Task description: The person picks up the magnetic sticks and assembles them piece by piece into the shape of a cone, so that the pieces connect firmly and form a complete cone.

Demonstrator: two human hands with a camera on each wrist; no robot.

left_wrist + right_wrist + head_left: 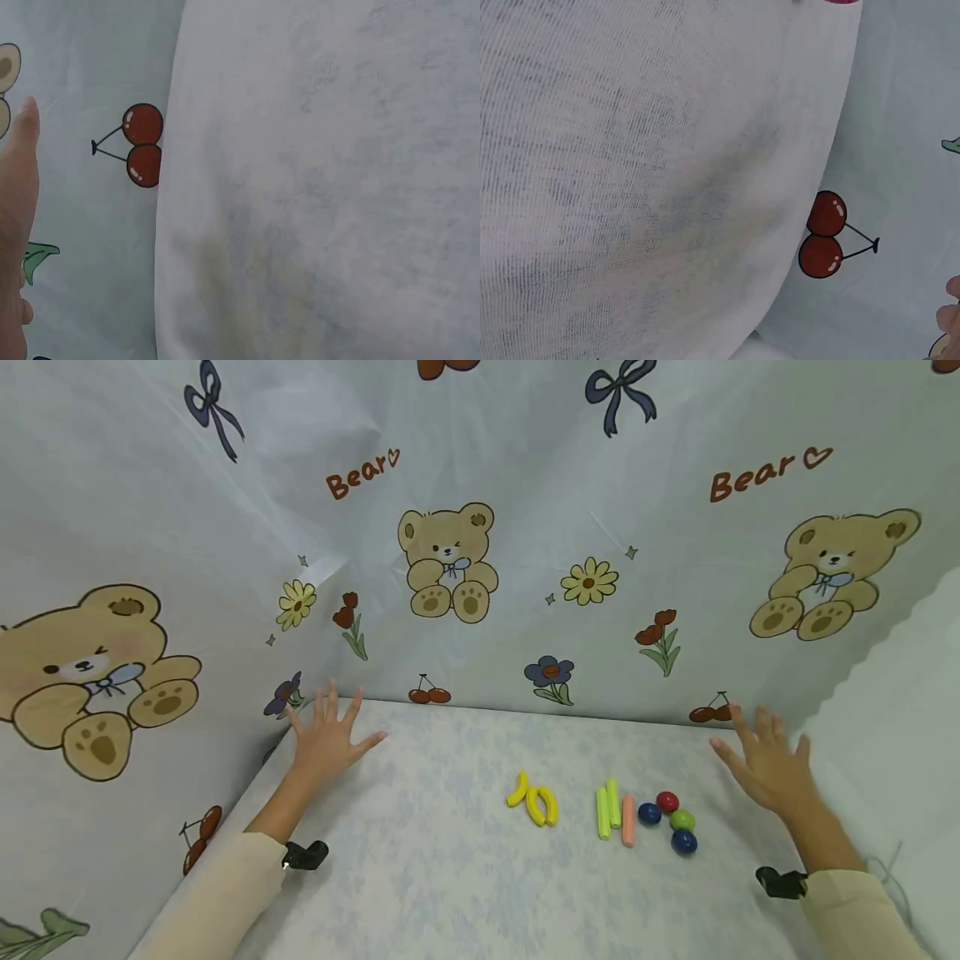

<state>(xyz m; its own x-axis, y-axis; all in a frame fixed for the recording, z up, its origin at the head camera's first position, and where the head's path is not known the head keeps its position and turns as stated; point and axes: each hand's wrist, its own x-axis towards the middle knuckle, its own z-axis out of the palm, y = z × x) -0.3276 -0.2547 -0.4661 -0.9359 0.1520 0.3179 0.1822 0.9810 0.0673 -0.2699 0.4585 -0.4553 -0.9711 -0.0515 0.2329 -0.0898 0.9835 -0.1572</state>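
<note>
My left hand [325, 739] is held with its fingers spread near the table's far left corner, holding nothing. At the far right, my right hand [768, 768] is likewise spread and holds nothing. Between them, nearer the right hand, lie small pieces: several yellow curved pieces [552, 807] like toy bananas, two light green sticks [603, 814] and an orange stick [627, 821]. Closest to the right hand is a cluster of glossy oval pieces: a red one [667, 802], a green one [682, 820] and two dark blue ones [684, 842]. Both hands are apart from all these pieces.
A pale mottled cloth covers the table [420, 860]. Behind it and to the left hangs a sheet [510, 468] printed with bears, flowers and cherries. White material [900, 743] borders the right side, with a thin cable [888, 877] near the right sleeve.
</note>
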